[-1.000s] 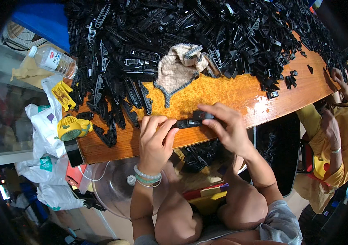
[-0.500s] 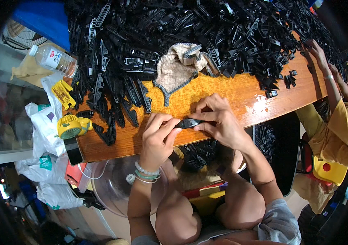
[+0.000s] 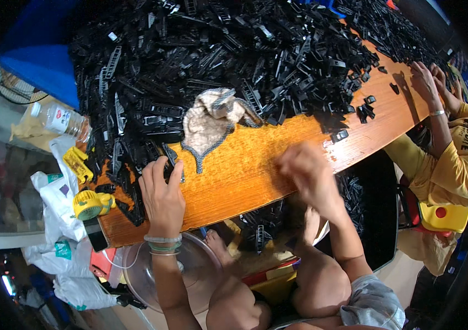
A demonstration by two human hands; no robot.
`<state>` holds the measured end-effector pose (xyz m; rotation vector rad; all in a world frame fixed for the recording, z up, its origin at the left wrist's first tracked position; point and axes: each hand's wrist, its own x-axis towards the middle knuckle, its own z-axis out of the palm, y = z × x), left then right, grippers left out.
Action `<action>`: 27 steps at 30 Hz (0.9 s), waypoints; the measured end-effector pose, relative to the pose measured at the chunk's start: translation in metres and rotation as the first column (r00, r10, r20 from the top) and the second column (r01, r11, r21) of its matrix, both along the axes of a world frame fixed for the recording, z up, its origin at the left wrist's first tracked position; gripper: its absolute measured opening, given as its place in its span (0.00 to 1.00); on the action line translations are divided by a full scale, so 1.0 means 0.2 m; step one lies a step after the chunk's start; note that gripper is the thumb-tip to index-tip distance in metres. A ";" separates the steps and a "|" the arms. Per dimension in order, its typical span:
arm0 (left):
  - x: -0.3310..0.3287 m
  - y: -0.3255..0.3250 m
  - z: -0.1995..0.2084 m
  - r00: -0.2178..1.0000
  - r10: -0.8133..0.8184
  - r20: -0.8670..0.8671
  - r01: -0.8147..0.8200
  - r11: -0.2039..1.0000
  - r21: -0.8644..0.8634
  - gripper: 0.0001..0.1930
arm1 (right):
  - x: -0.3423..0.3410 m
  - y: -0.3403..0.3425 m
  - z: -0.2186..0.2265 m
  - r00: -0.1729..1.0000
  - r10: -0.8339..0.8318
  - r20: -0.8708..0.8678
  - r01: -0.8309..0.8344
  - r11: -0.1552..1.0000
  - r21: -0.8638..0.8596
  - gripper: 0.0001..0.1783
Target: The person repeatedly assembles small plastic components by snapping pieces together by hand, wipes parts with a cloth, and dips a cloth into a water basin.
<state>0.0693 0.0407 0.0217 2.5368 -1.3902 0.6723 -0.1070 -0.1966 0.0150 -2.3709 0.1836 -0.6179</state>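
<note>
My left hand [image 3: 162,198] has its fingers stretched out and apart at the near edge of a heap of black plastic parts [image 3: 201,60]. Its fingertips touch or nearly touch a slim black part [image 3: 169,152]; whether they grip it is unclear. My right hand [image 3: 308,173] hovers over the table's near edge, smeared by motion, so its fingers and anything in them cannot be made out. Between and beyond the hands lies a crumpled beige cloth [image 3: 209,124] with a grey checked border. Below the table edge shows a ladder-like black part [image 3: 259,239].
The wooden table [image 3: 234,181] carries a yellow fan [image 3: 92,204], a yellow plastic piece [image 3: 77,164] and a phone [image 3: 96,236]. A plastic bottle [image 3: 62,122] lies at left. Under the table are a clear basin [image 3: 190,280] and a black bin [image 3: 379,220]. A co-worker's hands [image 3: 429,85] are at far right.
The black part held between both hands is out of them. My left hand has moved left to the heap, and my right hand has come away blurred. The view has shifted slightly.
</note>
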 end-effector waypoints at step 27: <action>-0.34 -0.22 -0.04 0.858 -0.243 -0.452 0.059 0.922 -0.384 0.15 | -0.02 0.10 0.01 0.983 0.132 -0.126 -0.001 0.696 0.718 0.16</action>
